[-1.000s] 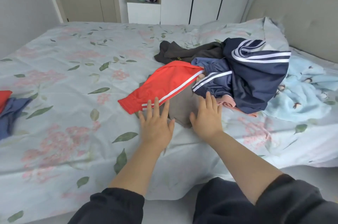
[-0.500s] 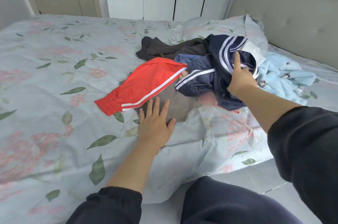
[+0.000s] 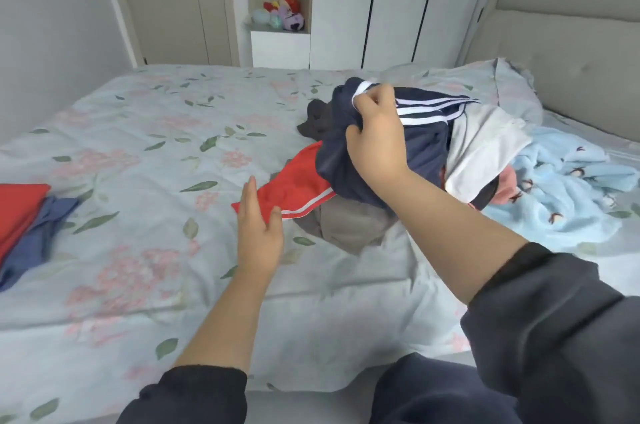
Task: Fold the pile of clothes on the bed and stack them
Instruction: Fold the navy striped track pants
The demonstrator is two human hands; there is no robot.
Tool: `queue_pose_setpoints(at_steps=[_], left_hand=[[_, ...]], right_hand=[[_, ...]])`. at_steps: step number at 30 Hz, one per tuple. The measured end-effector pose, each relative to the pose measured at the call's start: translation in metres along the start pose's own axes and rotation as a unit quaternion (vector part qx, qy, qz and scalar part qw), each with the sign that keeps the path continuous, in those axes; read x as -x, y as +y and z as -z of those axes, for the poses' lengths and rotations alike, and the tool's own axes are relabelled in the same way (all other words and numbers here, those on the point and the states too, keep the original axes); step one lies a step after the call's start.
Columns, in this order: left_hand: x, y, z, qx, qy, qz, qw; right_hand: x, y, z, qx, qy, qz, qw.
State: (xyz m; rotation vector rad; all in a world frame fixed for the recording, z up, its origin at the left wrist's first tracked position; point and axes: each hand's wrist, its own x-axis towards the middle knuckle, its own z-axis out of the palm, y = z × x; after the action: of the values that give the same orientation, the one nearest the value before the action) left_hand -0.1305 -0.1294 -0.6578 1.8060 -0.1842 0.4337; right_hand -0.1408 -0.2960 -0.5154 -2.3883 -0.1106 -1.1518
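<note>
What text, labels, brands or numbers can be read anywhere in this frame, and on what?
None readable.
Navy garment gripped by the right hand: white stripes only, no lettering.
Red garment: white stripes, no lettering.
Plush toys: too small and blurred to tell.
Light blue blanket: small printed figures, no words.

Two hands in view: one left hand (image 3: pixel 258 236), one right hand (image 3: pixel 375 143), over one bed (image 3: pixel 138 132) with one headboard (image 3: pixel 571 42). In the pile, seven pieces at most: one navy striped jacket (image 3: pixel 426 146), one red striped garment (image 3: pixel 294 188), one grey garment (image 3: pixel 349 222), one charcoal garment (image 3: pixel 317 120), one pink garment (image 3: pixel 507 186), one light blue blanket (image 3: pixel 561 195) and one white piece (image 3: pixel 481 150), unclear whether separate from the jacket. At the left edge, two more pieces, one red cloth (image 3: pixel 19 209) and one blue cloth (image 3: pixel 38 236); on the far shelf, one cluster of plush toys (image 3: pixel 282 13), too small to count.
</note>
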Motion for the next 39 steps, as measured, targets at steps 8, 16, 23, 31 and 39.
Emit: queue_pose_setpoints(at_steps=[8,16,23,31,39], left_hand=[[-0.02,-0.001,0.127,0.33,0.247,0.202,0.889],[-0.02,-0.024,0.162,0.132,0.179,0.249,0.942],[0.01,-0.029,0.122,-0.49,-0.172,-0.09,0.85],[0.035,-0.04,0.082,-0.508,-0.267,-0.153,0.804],[0.024,-0.037,0.091,-0.401,-0.173,-0.099,0.894]], right_hand=[[0.019,-0.135,-0.065,-0.313,-0.097,-0.009,0.945],[0.111,-0.027,-0.118,-0.024,-0.34,-0.218,0.914],[0.127,0.007,-0.108,0.141,-0.277,-0.1,0.945],[0.114,0.053,-0.075,0.155,-0.274,-0.309,0.897],[0.108,0.017,-0.047,-0.115,-0.359,-0.131,0.917]])
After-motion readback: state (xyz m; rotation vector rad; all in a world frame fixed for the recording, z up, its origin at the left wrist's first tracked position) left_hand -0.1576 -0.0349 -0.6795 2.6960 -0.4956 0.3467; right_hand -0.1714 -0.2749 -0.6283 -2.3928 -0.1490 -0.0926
